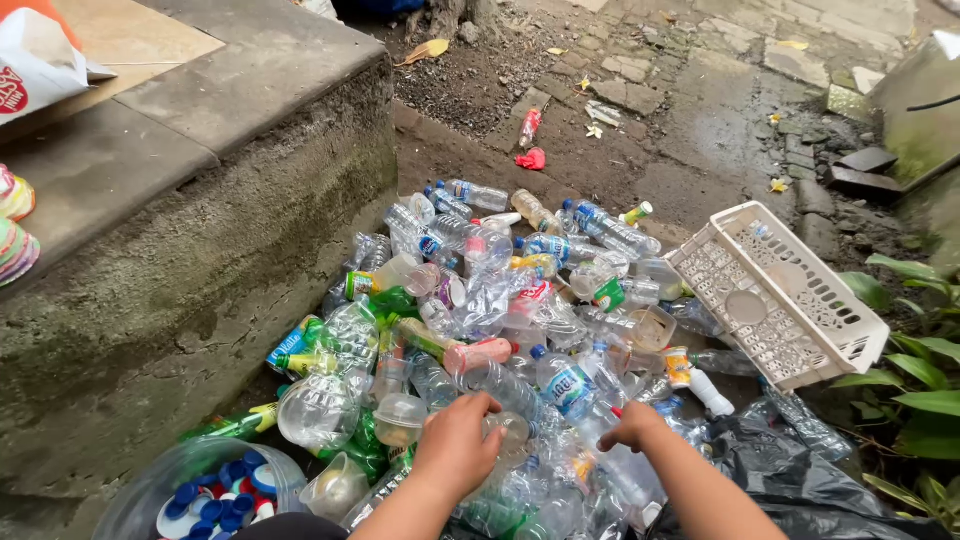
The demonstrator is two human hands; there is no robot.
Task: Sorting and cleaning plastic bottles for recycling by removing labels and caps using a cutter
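Observation:
A big heap of empty clear plastic bottles (500, 300) lies on the dirt ground in front of me. My left hand (458, 445) reaches into the near edge of the heap, fingers curled over a clear bottle (510, 430). My right hand (632, 425) rests close beside it with bent fingers on another clear bottle with a blue label (572, 390). Whether either hand truly grips its bottle is hard to tell. Some bottles keep coloured caps and labels.
A clear tub of blue, white and red caps (215, 495) stands at the bottom left. A white perforated plastic crate (775, 295) leans on its side at the right. A concrete step (200, 180) rises on the left; black plastic sheeting (800, 470) and green plants lie lower right.

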